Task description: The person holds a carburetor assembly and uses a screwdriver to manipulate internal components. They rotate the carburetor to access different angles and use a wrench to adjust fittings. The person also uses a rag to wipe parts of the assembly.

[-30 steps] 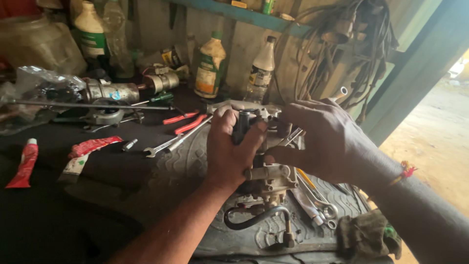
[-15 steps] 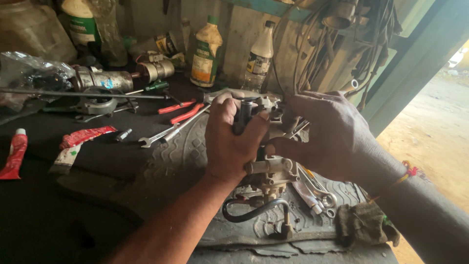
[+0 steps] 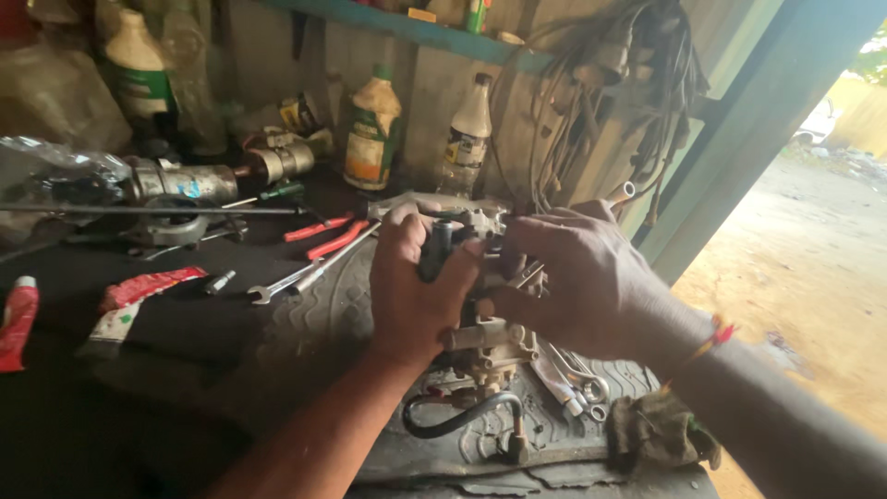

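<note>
You've got your left hand [image 3: 411,291] wrapped tight round the black handle [image 3: 434,251] and your right hand [image 3: 582,282] pinching the carburetor-like metal assembly [image 3: 485,346] over the tyre piece [image 3: 323,319] on the counter [image 3: 176,319], wrenches [image 3: 568,374] lying beside, so it looks mid-job, far from finished.

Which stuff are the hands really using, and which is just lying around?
In use:
left hand
right hand
metal engine part
black handle

Lying about:
red pliers
spanner
bottles
red tube
rag
</note>
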